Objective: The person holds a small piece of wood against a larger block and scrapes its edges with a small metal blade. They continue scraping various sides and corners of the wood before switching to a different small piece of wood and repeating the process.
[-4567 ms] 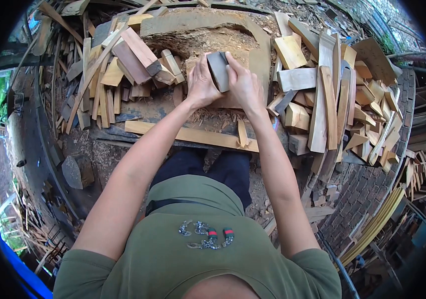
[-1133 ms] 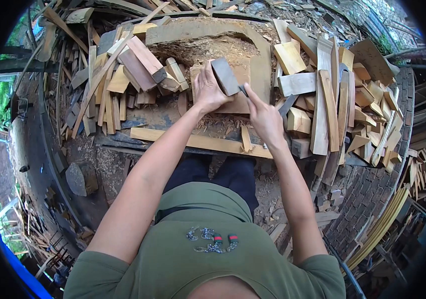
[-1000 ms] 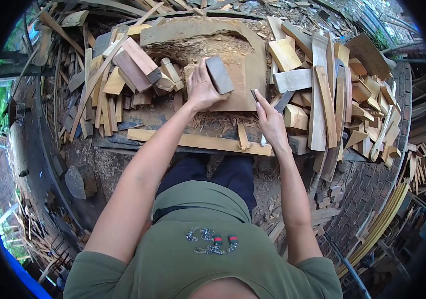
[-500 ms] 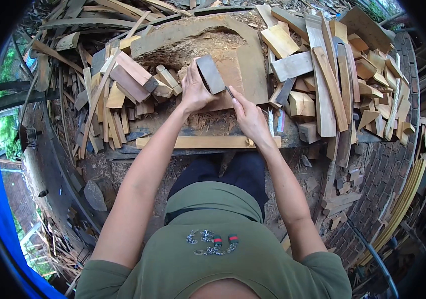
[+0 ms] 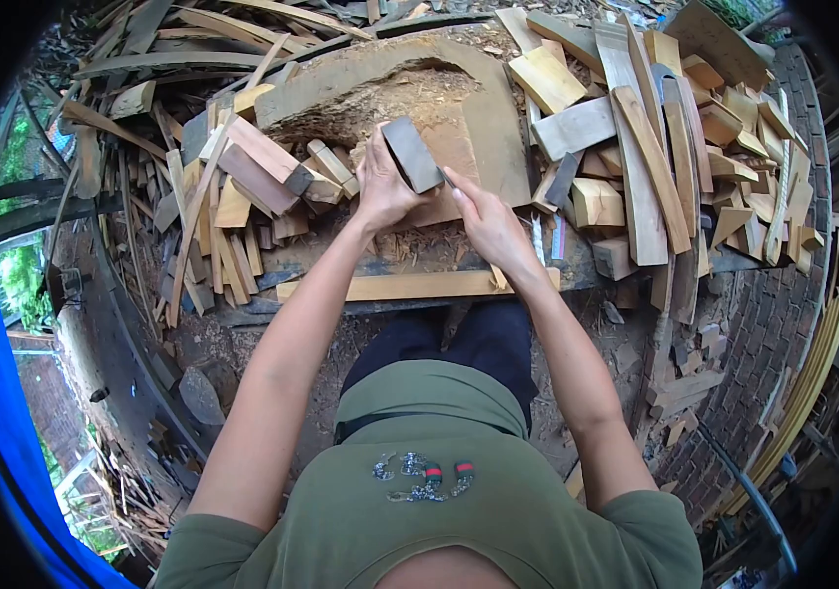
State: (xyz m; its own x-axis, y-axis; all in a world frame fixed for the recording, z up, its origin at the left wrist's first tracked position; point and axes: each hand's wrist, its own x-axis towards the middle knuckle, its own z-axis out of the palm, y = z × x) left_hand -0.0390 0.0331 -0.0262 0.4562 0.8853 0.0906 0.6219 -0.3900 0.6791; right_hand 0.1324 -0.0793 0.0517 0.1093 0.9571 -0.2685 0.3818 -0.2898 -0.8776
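Observation:
My left hand (image 5: 386, 188) is wrapped round the left side of a wooden block (image 5: 412, 154) with a smooth grey top face, held tilted over the worn work block. Close to the wooden block's lower right corner, my right hand (image 5: 486, 222) pinches a thin dark rod-like tool (image 5: 448, 178). The tool's tip reaches the corner in this view; most of it is covered by my fingers, and I cannot tell its kind. Beneath both hands lies the large hollowed work block (image 5: 500, 147), with wood shavings (image 5: 431, 245) at its near side.
Wood offcuts (image 5: 576, 128) are heaped on the right, and more cut pieces (image 5: 260, 165) lie on the left. A long pale strip (image 5: 409, 286) runs along the bench's near edge. Long slats (image 5: 184, 61) are piled at the back left. A blue tarp (image 5: 7, 393) hangs at far left.
The whole view has shifted slightly. Both hands keep the same grips, the block and thin tool staying close together at the block's lower right corner.

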